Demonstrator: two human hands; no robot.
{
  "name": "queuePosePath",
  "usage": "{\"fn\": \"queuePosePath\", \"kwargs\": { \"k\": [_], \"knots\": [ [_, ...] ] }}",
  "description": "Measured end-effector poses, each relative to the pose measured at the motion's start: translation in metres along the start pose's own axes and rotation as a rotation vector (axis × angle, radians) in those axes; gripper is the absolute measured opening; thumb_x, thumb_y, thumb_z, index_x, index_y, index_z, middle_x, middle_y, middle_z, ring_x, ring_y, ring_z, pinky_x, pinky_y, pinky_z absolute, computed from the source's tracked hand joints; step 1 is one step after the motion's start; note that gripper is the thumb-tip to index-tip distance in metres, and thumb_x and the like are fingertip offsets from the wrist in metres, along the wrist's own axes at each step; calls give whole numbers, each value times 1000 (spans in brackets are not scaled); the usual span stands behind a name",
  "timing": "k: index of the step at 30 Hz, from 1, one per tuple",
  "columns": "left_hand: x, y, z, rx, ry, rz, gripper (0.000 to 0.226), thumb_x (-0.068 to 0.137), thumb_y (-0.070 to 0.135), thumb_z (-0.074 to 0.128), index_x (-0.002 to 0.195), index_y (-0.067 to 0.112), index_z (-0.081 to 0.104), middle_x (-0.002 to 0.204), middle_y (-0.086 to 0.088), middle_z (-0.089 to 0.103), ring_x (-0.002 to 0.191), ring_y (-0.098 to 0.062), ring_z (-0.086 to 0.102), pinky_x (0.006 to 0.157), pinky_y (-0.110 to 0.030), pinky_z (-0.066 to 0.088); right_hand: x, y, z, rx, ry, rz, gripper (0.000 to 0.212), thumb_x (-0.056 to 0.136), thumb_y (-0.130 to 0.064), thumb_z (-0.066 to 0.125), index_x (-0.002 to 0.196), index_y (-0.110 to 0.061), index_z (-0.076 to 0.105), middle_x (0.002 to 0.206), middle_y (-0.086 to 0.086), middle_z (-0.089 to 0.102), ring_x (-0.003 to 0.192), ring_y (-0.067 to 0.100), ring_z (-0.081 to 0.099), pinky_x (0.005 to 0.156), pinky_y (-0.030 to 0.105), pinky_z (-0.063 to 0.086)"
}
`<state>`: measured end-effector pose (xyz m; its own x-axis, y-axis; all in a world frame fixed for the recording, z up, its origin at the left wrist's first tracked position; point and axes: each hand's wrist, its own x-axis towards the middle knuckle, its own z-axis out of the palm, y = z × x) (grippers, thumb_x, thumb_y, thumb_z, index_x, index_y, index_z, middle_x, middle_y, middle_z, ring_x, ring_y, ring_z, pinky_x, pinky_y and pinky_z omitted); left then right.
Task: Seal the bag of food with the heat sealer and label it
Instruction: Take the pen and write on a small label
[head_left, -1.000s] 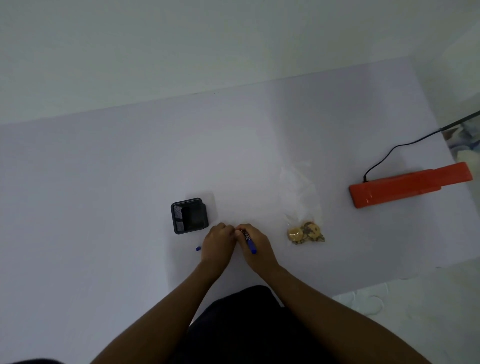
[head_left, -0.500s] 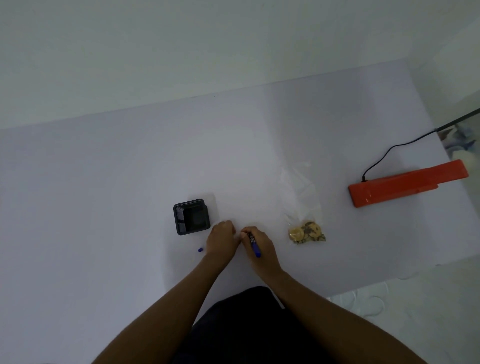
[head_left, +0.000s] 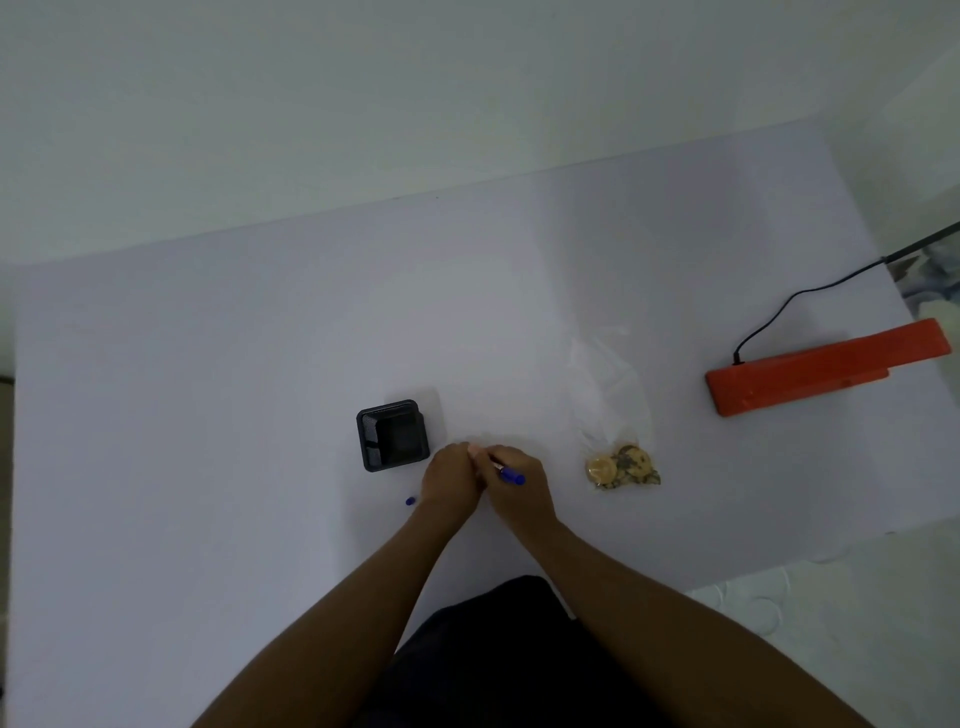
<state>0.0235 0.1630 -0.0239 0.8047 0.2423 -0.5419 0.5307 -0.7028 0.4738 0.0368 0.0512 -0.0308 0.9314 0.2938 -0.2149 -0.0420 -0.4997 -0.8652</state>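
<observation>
Both hands meet low on the white table (head_left: 208, 364), right in front of the person. The right hand (head_left: 517, 488) has its fingers curled around a blue pen (head_left: 511, 475), tip pointing toward the other hand, the way you hold it to write. The left hand (head_left: 451, 480) sits against it with fingers bent down onto the tabletop; it looks as if it is steadying something small and pale, probably a label, but I cannot make out what lies under the fingers or whether they pinch it. A small blue cap (head_left: 410, 501) lies just left of that wrist, likely pulled off and dropped within reach.

The bag of food (head_left: 615, 441) lies flat to the right of the hands, near but apart, its snacks bunched at the near end and the clear top stretching away. The orange heat sealer (head_left: 826, 374) rests farther right, well apart from the bag, with its black cord (head_left: 779, 306) running off the table edge. A black pen holder (head_left: 393, 434) stands just beyond the left hand, handy for the pen
</observation>
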Motion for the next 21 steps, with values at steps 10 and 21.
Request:
{"fn": "queuePosePath", "kwargs": {
  "k": [10, 21],
  "knots": [
    [1, 4, -5, 69, -54, -54, 7, 90, 15, 61, 89, 9, 62, 91, -9, 66, 81, -21, 62, 70, -29, 50, -11, 23, -2, -95, -44, -31, 25, 98, -11, 55, 82, -9, 74, 78, 6, 72, 67, 16, 65, 64, 23, 52],
    [-1, 9, -8, 14, -56, -77, 25, 93, 29, 58, 81, 7, 58, 81, -9, 59, 73, -22, 58, 69, -35, 50, -4, 25, 4, -41, 57, 91, 38, 99, -21, 58, 65, -6, 61, 61, 10, 61, 56, 24, 58, 57, 44, 49]
  ]
}}
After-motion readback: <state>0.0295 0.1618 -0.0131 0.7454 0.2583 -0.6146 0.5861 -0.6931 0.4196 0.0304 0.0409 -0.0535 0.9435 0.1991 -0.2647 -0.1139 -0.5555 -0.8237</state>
